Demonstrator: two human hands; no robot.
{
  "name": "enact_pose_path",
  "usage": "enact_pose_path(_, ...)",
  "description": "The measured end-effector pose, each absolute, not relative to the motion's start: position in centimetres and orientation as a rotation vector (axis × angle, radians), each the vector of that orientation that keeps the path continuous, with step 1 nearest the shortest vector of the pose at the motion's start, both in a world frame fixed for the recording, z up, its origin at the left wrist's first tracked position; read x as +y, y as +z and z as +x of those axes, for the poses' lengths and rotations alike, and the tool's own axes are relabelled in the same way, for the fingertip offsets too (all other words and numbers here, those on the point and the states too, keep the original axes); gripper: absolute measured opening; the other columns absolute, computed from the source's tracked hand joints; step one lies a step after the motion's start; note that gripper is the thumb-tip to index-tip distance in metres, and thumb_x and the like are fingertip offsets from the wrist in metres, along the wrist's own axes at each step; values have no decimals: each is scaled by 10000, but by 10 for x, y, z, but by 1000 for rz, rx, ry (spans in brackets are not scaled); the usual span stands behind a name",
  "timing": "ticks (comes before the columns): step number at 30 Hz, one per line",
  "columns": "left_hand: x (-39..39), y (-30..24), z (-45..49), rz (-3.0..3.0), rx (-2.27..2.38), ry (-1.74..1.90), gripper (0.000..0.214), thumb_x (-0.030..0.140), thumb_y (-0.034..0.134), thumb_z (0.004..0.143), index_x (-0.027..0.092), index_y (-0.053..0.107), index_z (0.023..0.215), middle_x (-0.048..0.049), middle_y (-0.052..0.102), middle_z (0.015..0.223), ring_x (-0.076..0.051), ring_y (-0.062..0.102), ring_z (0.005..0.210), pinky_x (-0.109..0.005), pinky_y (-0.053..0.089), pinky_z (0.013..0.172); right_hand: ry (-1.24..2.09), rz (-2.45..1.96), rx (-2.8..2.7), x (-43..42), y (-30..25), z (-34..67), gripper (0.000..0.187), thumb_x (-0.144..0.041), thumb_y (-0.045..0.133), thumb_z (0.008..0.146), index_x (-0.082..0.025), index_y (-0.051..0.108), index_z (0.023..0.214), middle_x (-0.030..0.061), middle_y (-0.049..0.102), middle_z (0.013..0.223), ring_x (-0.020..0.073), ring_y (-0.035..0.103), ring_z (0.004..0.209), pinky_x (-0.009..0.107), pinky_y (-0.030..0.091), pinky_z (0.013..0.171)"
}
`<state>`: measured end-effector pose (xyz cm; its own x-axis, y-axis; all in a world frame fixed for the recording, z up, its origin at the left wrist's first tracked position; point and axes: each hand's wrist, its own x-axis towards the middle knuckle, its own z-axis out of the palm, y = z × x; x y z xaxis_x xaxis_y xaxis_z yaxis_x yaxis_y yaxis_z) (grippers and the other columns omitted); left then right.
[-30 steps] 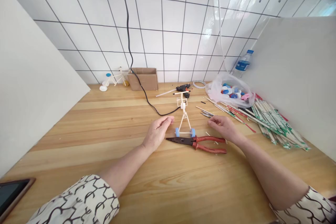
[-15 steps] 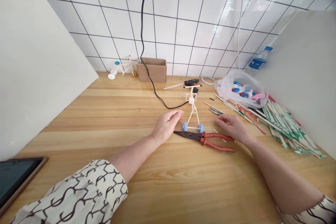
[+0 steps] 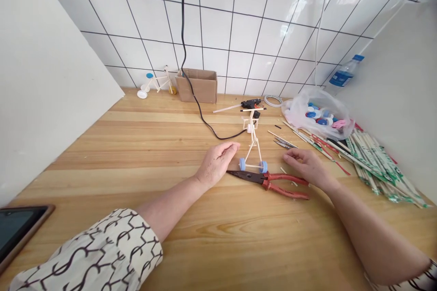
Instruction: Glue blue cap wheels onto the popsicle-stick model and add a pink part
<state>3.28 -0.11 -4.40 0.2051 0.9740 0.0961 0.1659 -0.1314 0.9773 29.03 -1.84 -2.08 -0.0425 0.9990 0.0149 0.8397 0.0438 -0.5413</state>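
A small tricycle model (image 3: 255,140) made of pale sticks stands on the table, with blue bottle-cap wheels at the near end. Just left of it rests my left hand (image 3: 216,160), holding nothing, its fingers extended side by side. On the other side lies my right hand (image 3: 307,167), loosely curved and empty, with a gap between thumb and fingers. Between the hands are long-nose pliers (image 3: 268,182) with red handles; the handle ends lie close to my right hand. Small scissors (image 3: 285,144) sit just beyond my right fingers, partly hidden.
Behind the model lie a black glue gun (image 3: 251,103) and a tape roll (image 3: 273,101). A cardboard box (image 3: 198,88) and another stick model (image 3: 159,82) stand by the tiled wall. At right are a bag of caps (image 3: 317,116), wrapped sticks (image 3: 382,163) and a bottle (image 3: 343,77).
The camera view has shifted slightly. Both hands, the tricycle model and the pliers keep their places on the table.
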Motion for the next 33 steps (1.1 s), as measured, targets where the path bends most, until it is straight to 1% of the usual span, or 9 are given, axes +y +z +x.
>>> enact_pose_path(3, -1, -44, 33, 1516, 1133, 1042, 325, 358, 477, 854, 134, 671, 989, -84, 712, 1032, -208, 644, 983, -304, 473, 900, 589, -1862, -1939, -18, -21, 291, 332, -447, 461, 790, -165, 622, 721, 41, 643, 701, 177, 555, 632, 265, 413, 555)
enact_pose_path(7, -1, -42, 33, 1513, 1142, 1028, 333, 369, 480, 854, 131, 671, 989, -86, 710, 1038, -208, 641, 989, -299, 474, 900, 646, -1833, -1944, -19, -20, 292, 333, -445, 445, 817, -171, 608, 720, 32, 625, 688, 168, 541, 618, 259, 410, 545)
enact_pose_path(12, -1, -42, 32, 1539, 1173, 1007, 328, 374, 480, 858, 147, 677, 987, -73, 714, 1030, -209, 642, 984, -298, 471, 906, 671, -1820, -1951, -20, -21, 293, 337, -438, 438, 837, -171, 620, 741, 44, 651, 756, 185, 570, 698, 261, 428, 589)
enact_pose_path(16, -2, -43, 31, 1546, 1180, 1002, 326, 372, 473, 865, 152, 674, 996, -66, 711, 1033, -202, 639, 986, -294, 471, 908, 650, -1815, -1948, -20, -21, 292, 347, -449, 444, 838, -175, 625, 725, 31, 637, 700, 176, 566, 659, 257, 435, 589)
enact_pose_path(20, -2, -41, 30, 1558, 1180, 976, 311, 356, 468, 875, 157, 668, 1005, -58, 710, 1028, -198, 640, 984, -299, 473, 907, 668, -1830, -1941, -21, -18, 289, 350, -464, 454, 828, -180, 633, 730, 35, 659, 744, 191, 591, 710, 262, 447, 610)
enact_pose_path(23, -2, -41, 29, 1574, 1169, 970, 298, 338, 458, 886, 164, 663, 1013, -49, 707, 1038, -183, 640, 982, -270, 478, 887, 675, -1860, -1932, -20, -17, 288, 341, -460, 459, 826, -181, 637, 745, 40, 669, 767, 204, 601, 737, 273, 450, 627)
enact_pose_path(27, -2, -41, 28, 1600, 1164, 957, 291, 327, 448, 892, 167, 662, 1008, -47, 710, 1023, -180, 647, 954, -256, 505, 822, 684, -1890, -1923, -19, -18, 289, 330, -458, 466, 829, -187, 638, 755, 34, 668, 757, 204, 602, 728, 278, 450, 637)
enact_pose_path(33, -2, -39, 30, 1612, 1165, 957, 253, 307, 496, 857, 180, 661, 1001, -53, 712, 1011, -186, 655, 932, -273, 525, 800, 652, -1932, -1799, -23, -15, 290, 290, -460, 503, 821, -202, 628, 774, 13, 656, 729, 194, 604, 728, 271, 450, 676)
